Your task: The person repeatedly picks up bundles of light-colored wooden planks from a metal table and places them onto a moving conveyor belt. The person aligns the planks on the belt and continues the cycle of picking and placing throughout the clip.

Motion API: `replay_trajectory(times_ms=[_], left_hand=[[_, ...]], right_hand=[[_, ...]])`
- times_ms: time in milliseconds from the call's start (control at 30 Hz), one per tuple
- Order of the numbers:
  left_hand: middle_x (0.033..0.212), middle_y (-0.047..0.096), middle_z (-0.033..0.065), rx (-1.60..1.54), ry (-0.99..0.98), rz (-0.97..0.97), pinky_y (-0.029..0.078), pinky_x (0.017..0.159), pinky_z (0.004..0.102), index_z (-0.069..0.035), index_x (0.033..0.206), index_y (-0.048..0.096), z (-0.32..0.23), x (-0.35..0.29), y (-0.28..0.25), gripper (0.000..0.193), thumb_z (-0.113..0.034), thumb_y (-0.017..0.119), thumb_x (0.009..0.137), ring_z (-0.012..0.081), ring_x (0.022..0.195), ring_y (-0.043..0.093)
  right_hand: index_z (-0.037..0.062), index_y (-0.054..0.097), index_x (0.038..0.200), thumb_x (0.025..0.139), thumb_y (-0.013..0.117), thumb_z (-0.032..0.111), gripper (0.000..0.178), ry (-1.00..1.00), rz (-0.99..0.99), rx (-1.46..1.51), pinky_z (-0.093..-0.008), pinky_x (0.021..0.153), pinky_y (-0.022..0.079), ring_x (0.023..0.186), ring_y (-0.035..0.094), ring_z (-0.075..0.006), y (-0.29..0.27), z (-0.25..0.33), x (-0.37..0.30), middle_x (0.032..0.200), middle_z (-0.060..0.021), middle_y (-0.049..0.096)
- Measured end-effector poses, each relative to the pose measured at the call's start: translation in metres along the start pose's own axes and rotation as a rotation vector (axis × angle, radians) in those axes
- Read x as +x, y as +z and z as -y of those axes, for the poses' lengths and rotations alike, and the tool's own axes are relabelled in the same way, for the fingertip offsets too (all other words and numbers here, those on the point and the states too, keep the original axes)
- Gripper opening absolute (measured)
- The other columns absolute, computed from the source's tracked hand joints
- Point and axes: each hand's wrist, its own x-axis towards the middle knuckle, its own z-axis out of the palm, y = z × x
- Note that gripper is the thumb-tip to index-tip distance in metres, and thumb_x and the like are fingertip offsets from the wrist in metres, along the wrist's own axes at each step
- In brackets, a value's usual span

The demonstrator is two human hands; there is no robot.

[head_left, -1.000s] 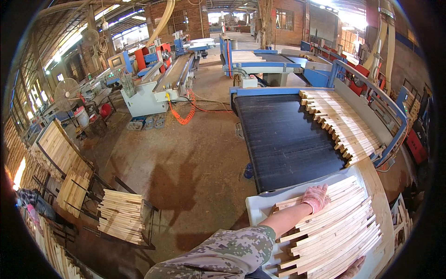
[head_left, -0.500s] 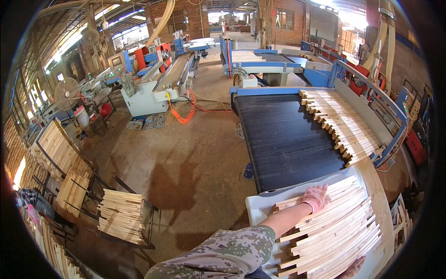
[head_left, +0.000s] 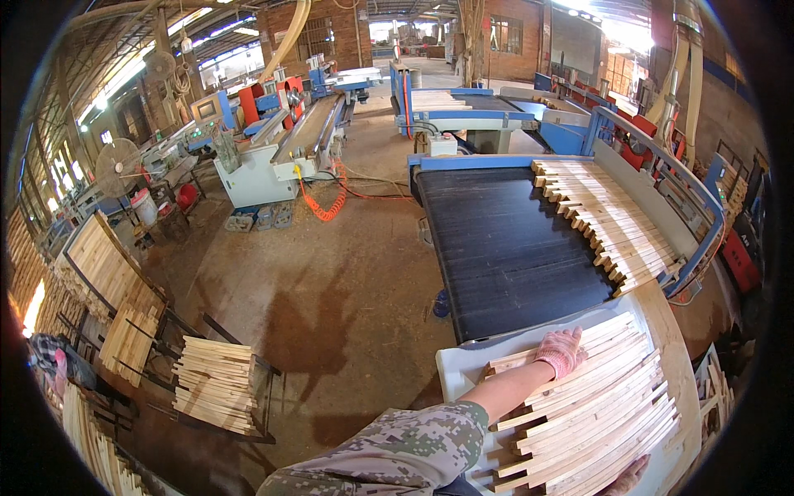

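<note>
A row of long pale wooden strips (head_left: 591, 413) lies side by side, with uneven left ends, on a light grey table (head_left: 453, 372). My left hand (head_left: 561, 354), in a pink and white knit glove, rests on the farthest strips, its fingers bent over their far side. The left arm wears a camouflage sleeve. At the near side of the row, by the lower edge, my right hand (head_left: 630, 477) presses against the strips. Only part of that hand shows.
Beyond the table is a black conveyor belt (head_left: 513, 248) in a blue frame, with more wooden strips (head_left: 608, 219) on its right. A stand with stacked strips (head_left: 217, 382) is on the left floor. Another person (head_left: 62, 364) works at far left. Machines (head_left: 281, 153) stand behind.
Both my hands and the strips stay almost where they were. The other person at far left has shifted slightly, an arm moving in closer to the body.
</note>
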Motion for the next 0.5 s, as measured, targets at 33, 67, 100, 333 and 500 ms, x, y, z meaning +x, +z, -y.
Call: replay_trajectory(times_ms=[33, 67, 100, 333, 500], left_hand=[[0.15, 0.063, 0.0177, -0.005, 0.012, 0.004, 0.048, 0.113, 0.0452, -0.006, 0.166, 0.04, -0.003, 0.0, -0.001, 0.079, -0.056, 0.053, 0.107, 0.0311, 0.136, 0.063], [0.15, 0.063, 0.0177, -0.015, 0.029, 0.006, 0.048, 0.113, 0.0452, -0.006, 0.166, 0.04, -0.008, 0.0, -0.002, 0.079, -0.056, 0.053, 0.107, 0.0311, 0.136, 0.063], [0.15, 0.064, 0.0178, -0.024, 0.054, 0.009, 0.048, 0.113, 0.0453, -0.006, 0.166, 0.04, -0.014, 0.0, -0.003, 0.079, -0.056, 0.053, 0.107, 0.0312, 0.136, 0.063], [0.152, 0.062, 0.0191, -0.002, -0.009, 0.013, 0.047, 0.115, 0.0454, -0.004, 0.167, 0.037, 0.005, -0.001, 0.0, 0.08, -0.055, 0.054, 0.107, 0.0317, 0.139, 0.061], [0.153, 0.061, 0.0193, -0.019, 0.015, 0.035, 0.045, 0.116, 0.0452, -0.005, 0.168, 0.036, -0.002, -0.001, -0.005, 0.081, -0.055, 0.054, 0.107, 0.0314, 0.14, 0.06]], right_hand=[[0.0175, 0.032, 0.172, 0.116, 0.034, 0.02, 0.056, 0.002, -0.015, -0.004, -0.044, 0.134, 0.029, 0.166, 0.022, -0.0356, -0.007, -0.001, -0.004, 0.177, -0.0105, 0.033], [0.0175, 0.032, 0.172, 0.116, 0.034, 0.021, 0.056, 0.005, -0.036, -0.013, -0.0441, 0.134, 0.029, 0.166, 0.023, -0.0354, -0.017, -0.004, -0.008, 0.177, -0.0103, 0.033], [0.0175, 0.032, 0.172, 0.116, 0.034, 0.021, 0.056, 0.013, -0.06, -0.021, -0.0442, 0.134, 0.029, 0.166, 0.023, -0.0352, -0.028, -0.009, -0.015, 0.177, -0.0102, 0.034], [0.0152, 0.032, 0.172, 0.117, 0.036, 0.021, 0.056, 0.105, 0.048, 0.001, -0.0446, 0.135, 0.028, 0.165, 0.026, -0.0362, -0.019, 0.051, -0.011, 0.176, -0.0114, 0.035], [0.0132, 0.03, 0.173, 0.116, 0.037, 0.018, 0.057, -0.127, -0.089, 0.092, -0.0441, 0.134, 0.029, 0.166, 0.024, -0.036, 0.007, -0.022, 0.002, 0.176, -0.0125, 0.033]])
